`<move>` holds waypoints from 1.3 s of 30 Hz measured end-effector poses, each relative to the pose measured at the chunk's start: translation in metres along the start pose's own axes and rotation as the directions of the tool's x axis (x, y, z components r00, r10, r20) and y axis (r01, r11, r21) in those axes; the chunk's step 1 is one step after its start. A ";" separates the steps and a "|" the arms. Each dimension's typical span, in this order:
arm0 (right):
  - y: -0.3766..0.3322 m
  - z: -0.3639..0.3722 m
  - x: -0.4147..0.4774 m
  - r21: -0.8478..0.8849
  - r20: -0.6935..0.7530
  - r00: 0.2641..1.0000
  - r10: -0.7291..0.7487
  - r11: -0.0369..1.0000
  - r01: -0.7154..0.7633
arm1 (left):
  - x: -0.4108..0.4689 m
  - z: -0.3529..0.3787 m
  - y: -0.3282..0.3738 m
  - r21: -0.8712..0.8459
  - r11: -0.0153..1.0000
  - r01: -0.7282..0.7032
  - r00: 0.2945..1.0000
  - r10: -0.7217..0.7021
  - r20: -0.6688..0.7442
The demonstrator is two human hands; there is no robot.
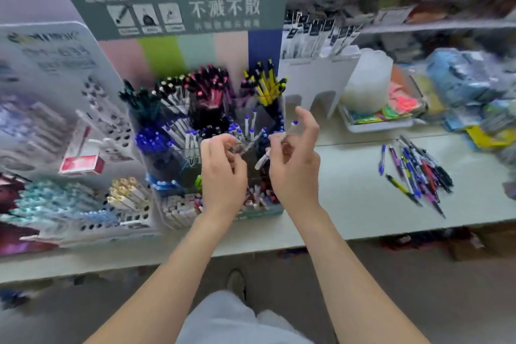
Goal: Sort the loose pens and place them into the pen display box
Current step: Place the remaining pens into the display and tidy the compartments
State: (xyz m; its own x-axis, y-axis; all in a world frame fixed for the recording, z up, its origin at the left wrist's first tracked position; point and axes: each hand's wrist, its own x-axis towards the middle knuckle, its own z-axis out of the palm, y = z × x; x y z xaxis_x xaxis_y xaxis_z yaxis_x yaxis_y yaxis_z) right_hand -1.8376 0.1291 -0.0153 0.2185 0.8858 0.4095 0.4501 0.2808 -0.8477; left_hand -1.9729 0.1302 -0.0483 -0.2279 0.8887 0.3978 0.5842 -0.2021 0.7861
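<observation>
Risk log. Right hand [296,167] pinches a white, blue-ended pen [263,160] between thumb and fingertips, above the middle compartments of the pen display box [262,213]. Left hand [223,176] sits just beside it with its fingers curled. Blur hides whether it holds anything, so I cannot tell. Loose pens [416,173] lie heaped on the table [349,204], well apart to the right.

Hazards, as I judge them:
- The compartments are packed, so the pen may jam against standing pens or tip some out.
- The blue-topped sorts look alike, so it may land in the wrong slot.
- The light pinch may slip.
</observation>
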 end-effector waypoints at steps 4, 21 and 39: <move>-0.004 0.014 0.028 -0.009 -0.116 0.984 -0.135 0.991 0.135 | 0.028 0.003 -0.009 0.101 0.992 -0.079 0.994 0.070 0.088; 0.057 0.005 0.045 -0.408 0.228 0.947 -0.228 0.861 0.305 | 0.038 0.038 0.013 0.312 0.949 -0.046 0.996 0.068 -0.061; 0.298 -0.259 0.040 -0.606 0.014 0.780 0.625 0.626 -0.491 | -0.018 0.322 0.115 0.197 0.915 -0.353 0.554 0.035 0.832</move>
State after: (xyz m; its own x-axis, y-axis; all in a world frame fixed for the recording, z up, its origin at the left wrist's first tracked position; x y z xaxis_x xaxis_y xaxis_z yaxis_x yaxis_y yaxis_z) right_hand -1.4709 0.1527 -0.1642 0.4402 0.8718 -0.2150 0.6992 -0.4831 -0.5270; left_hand -1.6510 0.2237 -0.1174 0.5424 0.8274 -0.1460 0.7679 -0.4177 0.4857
